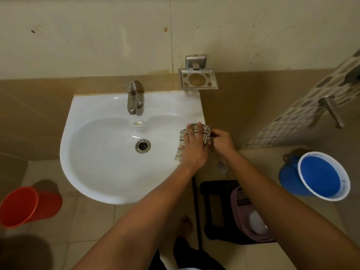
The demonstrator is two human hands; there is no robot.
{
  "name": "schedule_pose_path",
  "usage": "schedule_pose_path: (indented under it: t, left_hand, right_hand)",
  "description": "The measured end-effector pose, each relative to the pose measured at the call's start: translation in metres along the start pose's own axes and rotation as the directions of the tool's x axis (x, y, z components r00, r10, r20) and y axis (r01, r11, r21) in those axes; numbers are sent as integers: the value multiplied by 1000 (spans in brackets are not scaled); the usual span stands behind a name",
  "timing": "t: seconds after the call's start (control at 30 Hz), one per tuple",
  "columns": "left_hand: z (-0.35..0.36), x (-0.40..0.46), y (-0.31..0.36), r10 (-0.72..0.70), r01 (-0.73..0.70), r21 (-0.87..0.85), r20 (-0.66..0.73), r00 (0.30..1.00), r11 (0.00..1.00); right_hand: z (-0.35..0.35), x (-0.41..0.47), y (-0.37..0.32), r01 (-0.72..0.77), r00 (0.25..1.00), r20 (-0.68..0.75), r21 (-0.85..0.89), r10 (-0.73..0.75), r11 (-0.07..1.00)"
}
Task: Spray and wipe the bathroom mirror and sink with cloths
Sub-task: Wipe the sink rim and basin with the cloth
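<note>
A white wall-hung sink (109,168) with a chrome tap (133,98) and a metal drain (143,146) fills the middle of the view. A cream checked cloth (205,131) lies over the sink's right rim. My left hand (192,149) presses flat on the cloth with fingers spread. My right hand (223,142) pinches the cloth's right edge, just off the sink's side. No mirror and no spray bottle are in view.
A metal soap holder (197,78) is fixed to the wall above the sink's right corner. On the floor stand a red bucket (25,207) at left, a blue bucket (321,176) at right, and a pink basket (251,215) on a black stool (216,209).
</note>
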State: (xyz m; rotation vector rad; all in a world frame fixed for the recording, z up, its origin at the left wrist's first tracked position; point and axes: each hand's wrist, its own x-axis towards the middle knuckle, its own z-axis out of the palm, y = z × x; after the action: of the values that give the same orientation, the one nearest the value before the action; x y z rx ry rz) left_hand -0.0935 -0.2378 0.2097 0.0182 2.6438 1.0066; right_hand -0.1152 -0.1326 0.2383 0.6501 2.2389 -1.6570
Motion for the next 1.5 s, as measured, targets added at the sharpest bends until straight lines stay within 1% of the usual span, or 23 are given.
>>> schedule_pose_path:
  t: [0.1,0.2,0.3,0.47,0.6,0.63,0.73,0.83,0.9,1.07,1.2,1.27,1.4,1.43,1.5]
  left_hand:
    - [-1,-27,-20,157,-162,109,53,986,981]
    - [-11,-55,-37,242,-258,163,110,964,952]
    - [-25,-80,-51,308,-343,243,173,936,907]
    - [-50,-114,-84,374,-441,348,245,894,827]
    - [-70,-136,-114,395,-479,449,272,877,754]
    - [-76,-141,-122,405,-489,486,275,872,724]
    - [-94,-156,-147,432,-526,552,303,849,647]
    - [-114,-164,-171,472,-565,596,325,819,570]
    - [-126,-167,-183,480,-582,621,350,805,525]
    - [-159,-168,-218,521,-629,612,378,765,480]
    - [-187,-163,-245,558,-667,602,399,728,439]
    - [-202,-159,-257,568,-675,607,405,716,419]
    - [-231,-148,-284,624,-698,649,420,660,302]
    - [-238,-145,-290,641,-704,651,416,645,286]
    - [-252,-137,-300,666,-715,639,404,627,285]
  right_hand:
    - [2,8,4,-32,998,-55,13,33,999]
    - [5,10,9,-48,996,-79,-40,45,998]
    - [10,11,17,-52,989,-142,-101,37,994]
    - [31,-32,5,15,976,-206,-279,-75,960]
    - [50,-65,7,93,941,-247,-475,-234,875]
    - [57,-71,9,120,931,-238,-515,-276,849]
    - [77,-89,15,138,924,-202,-612,-323,779]
    - [102,-107,21,160,918,-133,-737,-373,656]
    - [118,-121,24,197,916,-71,-779,-395,596]
    - [156,-148,32,318,898,95,-815,-430,485]
    - [177,-158,40,346,896,182,-858,-405,381]
    - [179,-160,44,341,894,174,-861,-412,376]
    - [178,-160,48,335,878,135,-859,-460,387]
    - [179,-160,48,336,872,130,-860,-472,384]
    - [180,-160,50,339,857,118,-862,-501,377]
